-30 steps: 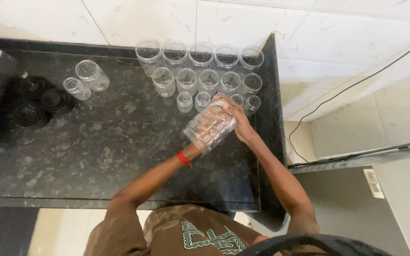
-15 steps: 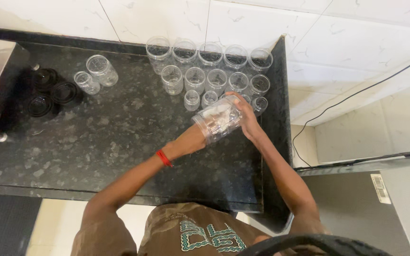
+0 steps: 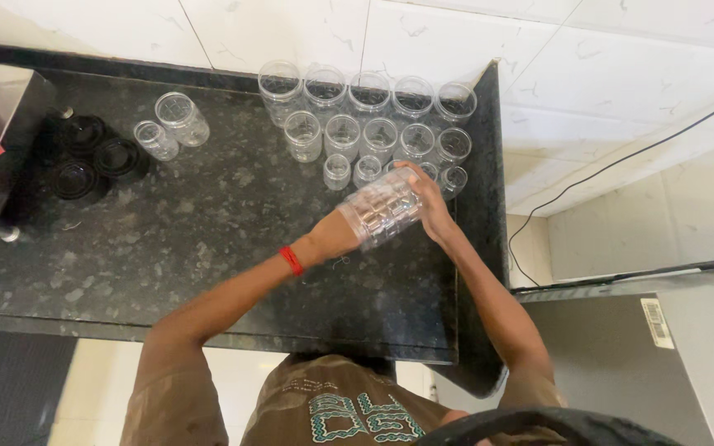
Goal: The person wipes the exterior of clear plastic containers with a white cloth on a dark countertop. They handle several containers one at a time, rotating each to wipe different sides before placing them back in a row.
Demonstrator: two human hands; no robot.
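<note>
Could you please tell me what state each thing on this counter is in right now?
Large clear jar: held tilted above the counter, left hand inside it.
Left hand: pushed into the jar's mouth.
Right hand: gripping the jar's far end.
Grouped jars: upright, lidless, empty.
Two separate jars: upright, lidless.
Black lids: off, lying in a cluster.

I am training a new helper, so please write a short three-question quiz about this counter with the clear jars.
1. True or false: the left hand is inside the clear faceted plastic jar.
2. Which hand holds that jar from outside? A left, B right.
3. The round black lids lie on the counter's ____ side.

Key: 1 true; 2 B; 3 left.
</note>
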